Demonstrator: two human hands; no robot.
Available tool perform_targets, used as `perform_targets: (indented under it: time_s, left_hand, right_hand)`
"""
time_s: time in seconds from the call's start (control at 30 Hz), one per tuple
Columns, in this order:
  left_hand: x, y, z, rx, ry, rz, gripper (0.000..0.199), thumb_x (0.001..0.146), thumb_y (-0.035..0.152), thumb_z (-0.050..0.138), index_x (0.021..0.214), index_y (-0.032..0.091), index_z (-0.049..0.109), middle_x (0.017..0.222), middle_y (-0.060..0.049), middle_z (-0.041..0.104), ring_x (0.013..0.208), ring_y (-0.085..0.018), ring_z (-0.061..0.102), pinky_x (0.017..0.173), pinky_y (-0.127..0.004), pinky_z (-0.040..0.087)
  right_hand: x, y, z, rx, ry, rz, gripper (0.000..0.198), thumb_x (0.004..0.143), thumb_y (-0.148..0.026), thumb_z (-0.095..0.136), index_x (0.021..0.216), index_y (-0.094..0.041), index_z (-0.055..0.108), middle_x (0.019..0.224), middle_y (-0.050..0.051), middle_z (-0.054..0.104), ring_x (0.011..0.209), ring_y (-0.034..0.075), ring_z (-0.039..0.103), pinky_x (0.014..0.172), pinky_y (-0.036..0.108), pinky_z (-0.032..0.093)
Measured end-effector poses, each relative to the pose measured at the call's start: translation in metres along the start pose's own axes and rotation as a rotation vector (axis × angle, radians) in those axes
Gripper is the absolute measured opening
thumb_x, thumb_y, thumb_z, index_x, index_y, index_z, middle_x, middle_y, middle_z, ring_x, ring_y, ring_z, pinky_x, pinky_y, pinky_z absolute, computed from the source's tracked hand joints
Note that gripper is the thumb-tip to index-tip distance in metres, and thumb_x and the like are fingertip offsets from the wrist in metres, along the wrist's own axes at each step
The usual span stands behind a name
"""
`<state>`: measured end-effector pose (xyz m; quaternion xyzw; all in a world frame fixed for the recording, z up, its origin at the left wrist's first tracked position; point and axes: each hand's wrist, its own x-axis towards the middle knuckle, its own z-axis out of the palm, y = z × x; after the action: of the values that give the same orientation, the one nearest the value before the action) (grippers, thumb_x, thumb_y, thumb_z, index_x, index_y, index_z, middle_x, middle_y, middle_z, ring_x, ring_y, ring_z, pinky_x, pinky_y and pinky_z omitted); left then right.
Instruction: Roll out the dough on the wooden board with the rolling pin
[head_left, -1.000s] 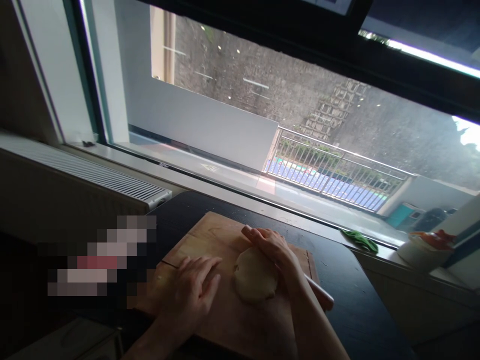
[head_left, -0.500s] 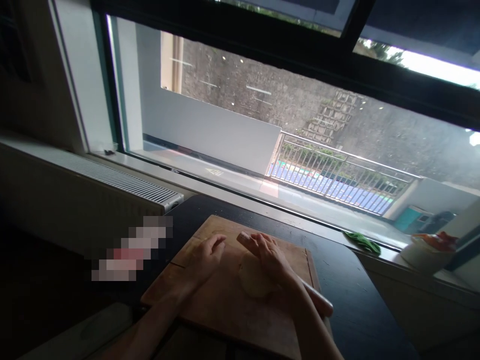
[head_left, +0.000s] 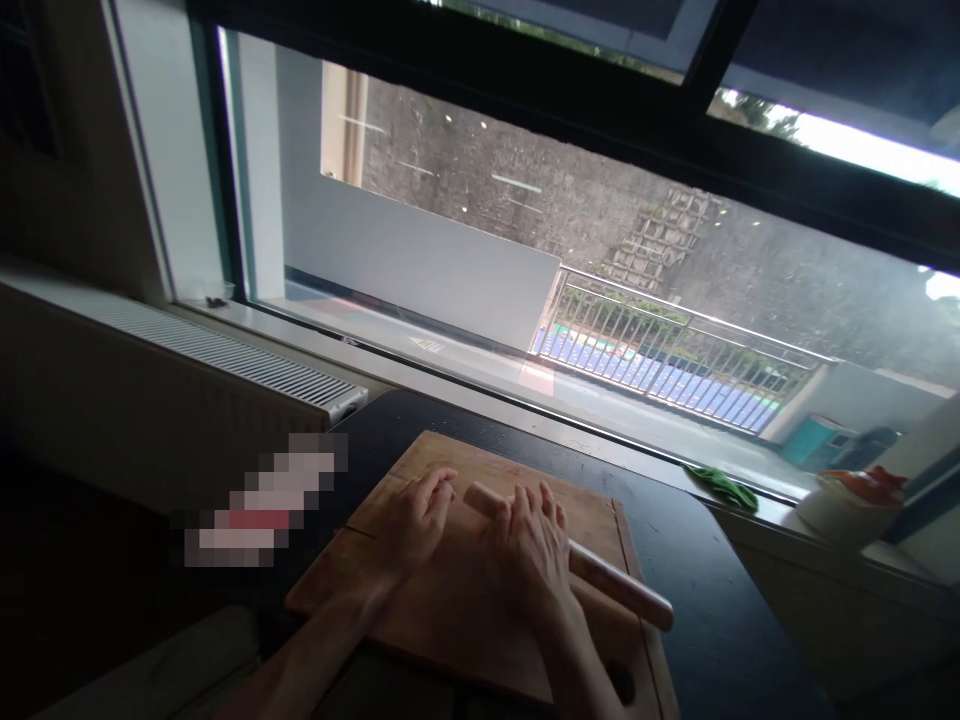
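A wooden rolling pin (head_left: 619, 583) lies slantwise over the cutting board (head_left: 450, 625). My right hand (head_left: 534, 550) rests across the pin towards its left end, palm down, with the fingers stretched out and slightly spread past it. The flat round of dough is mostly hidden beneath this hand, and I cannot make out its outline. My left hand (head_left: 420, 512) is on the left half of the board, beside the pin's left end and apart from it. Its fingers are loosely extended and hold nothing.
The board sits on a dark table (head_left: 720, 590) against a window sill. A green cloth (head_left: 724, 487) and a pale pot with an orange top (head_left: 851, 505) are on the sill at right. A radiator (head_left: 225, 350) stands at left. A pixelated patch covers something left of the board.
My right hand has drawn back towards me and left, covering the dough seen before. The pin has shifted slightly under it. The left hand's fingers have straightened a little.
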<state>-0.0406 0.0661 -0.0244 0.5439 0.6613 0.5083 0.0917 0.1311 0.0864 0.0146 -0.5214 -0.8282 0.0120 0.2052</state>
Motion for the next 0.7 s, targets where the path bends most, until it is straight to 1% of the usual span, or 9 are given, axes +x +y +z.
perform_targets:
  time_s: [0.1, 0.17, 0.27, 0.3, 0.33, 0.4, 0.47, 0.57, 0.7]
  left_hand:
    - [0.000, 0.001, 0.000, -0.026, -0.018, -0.025, 0.032, 0.089, 0.036, 0.036, 0.108, 0.021, 0.058, 0.090, -0.003, 0.070, 0.091, -0.019, 0.064, 0.083, -0.031, 0.049]
    - [0.000, 0.001, 0.001, -0.041, -0.020, -0.041, 0.032, 0.089, 0.037, 0.037, 0.108, 0.022, 0.058, 0.089, -0.003, 0.070, 0.090, -0.019, 0.064, 0.081, -0.030, 0.050]
    - [0.000, 0.001, 0.001, -0.041, -0.020, -0.055, 0.033, 0.089, 0.040, 0.038, 0.107, 0.022, 0.059, 0.088, -0.003, 0.070, 0.088, -0.019, 0.065, 0.080, -0.030, 0.050]
    - [0.000, 0.001, 0.001, -0.036, -0.023, -0.052, 0.034, 0.089, 0.040, 0.038, 0.108, 0.022, 0.059, 0.088, -0.003, 0.070, 0.088, -0.019, 0.065, 0.081, -0.030, 0.050]
    - [0.000, 0.002, 0.000, -0.030, -0.026, -0.048, 0.034, 0.089, 0.041, 0.038, 0.108, 0.021, 0.059, 0.090, -0.003, 0.070, 0.089, -0.019, 0.065, 0.082, -0.031, 0.050]
    - [0.000, 0.003, 0.000, -0.020, -0.032, -0.047, 0.036, 0.089, 0.042, 0.038, 0.109, 0.021, 0.059, 0.091, -0.004, 0.070, 0.090, -0.020, 0.065, 0.084, -0.032, 0.050]
    - [0.000, 0.005, -0.001, -0.019, -0.035, -0.061, 0.037, 0.088, 0.043, 0.039, 0.109, 0.021, 0.059, 0.091, -0.004, 0.070, 0.091, -0.020, 0.065, 0.084, -0.033, 0.050]
    - [0.000, 0.008, -0.002, -0.028, -0.033, -0.075, 0.038, 0.087, 0.044, 0.039, 0.109, 0.021, 0.060, 0.090, -0.004, 0.070, 0.091, -0.020, 0.065, 0.086, -0.033, 0.050]
    - [-0.001, 0.007, -0.002, -0.046, -0.036, -0.077, 0.038, 0.087, 0.044, 0.040, 0.110, 0.021, 0.060, 0.092, -0.004, 0.071, 0.091, -0.020, 0.065, 0.083, -0.031, 0.051]
  right_hand:
    - [-0.033, -0.004, -0.005, 0.014, 0.027, -0.093, 0.050, 0.094, -0.036, 0.032, 0.139, -0.014, 0.037, 0.144, 0.010, 0.038, 0.136, 0.025, 0.024, 0.112, 0.043, 0.013]
    - [-0.032, 0.001, -0.012, 0.057, -0.032, -0.167, 0.044, 0.095, -0.035, 0.031, 0.133, -0.019, 0.045, 0.140, 0.007, 0.044, 0.135, 0.022, 0.027, 0.112, 0.040, 0.015]
    - [0.004, 0.020, -0.019, 0.131, -0.204, -0.233, 0.042, 0.097, -0.030, 0.020, 0.104, -0.025, 0.061, 0.117, 0.004, 0.059, 0.126, 0.019, 0.038, 0.108, 0.038, 0.022]
    - [0.021, 0.027, -0.019, 0.135, -0.229, -0.161, 0.041, 0.097, -0.033, 0.022, 0.099, -0.025, 0.062, 0.117, 0.005, 0.059, 0.123, 0.020, 0.039, 0.105, 0.040, 0.027]
    - [0.037, 0.034, -0.018, 0.139, -0.249, -0.077, 0.041, 0.096, -0.036, 0.023, 0.097, -0.024, 0.062, 0.119, 0.006, 0.057, 0.121, 0.022, 0.041, 0.101, 0.042, 0.030]
    - [0.062, 0.044, -0.014, 0.156, -0.318, -0.026, 0.039, 0.095, -0.039, 0.025, 0.099, -0.025, 0.062, 0.117, 0.006, 0.057, 0.118, 0.022, 0.042, 0.098, 0.043, 0.032]
    - [0.072, 0.049, -0.008, 0.168, -0.333, 0.003, 0.039, 0.094, -0.041, 0.026, 0.102, -0.026, 0.061, 0.116, 0.006, 0.057, 0.117, 0.022, 0.042, 0.098, 0.044, 0.032]
    - [0.059, 0.044, -0.005, 0.162, -0.253, 0.041, 0.041, 0.094, -0.044, 0.026, 0.108, -0.027, 0.060, 0.126, 0.006, 0.053, 0.125, 0.024, 0.036, 0.102, 0.046, 0.027]
    - [0.014, 0.026, -0.011, 0.105, -0.125, 0.040, 0.041, 0.094, -0.043, 0.026, 0.115, -0.029, 0.058, 0.138, 0.004, 0.044, 0.136, 0.025, 0.022, 0.108, 0.047, 0.017]
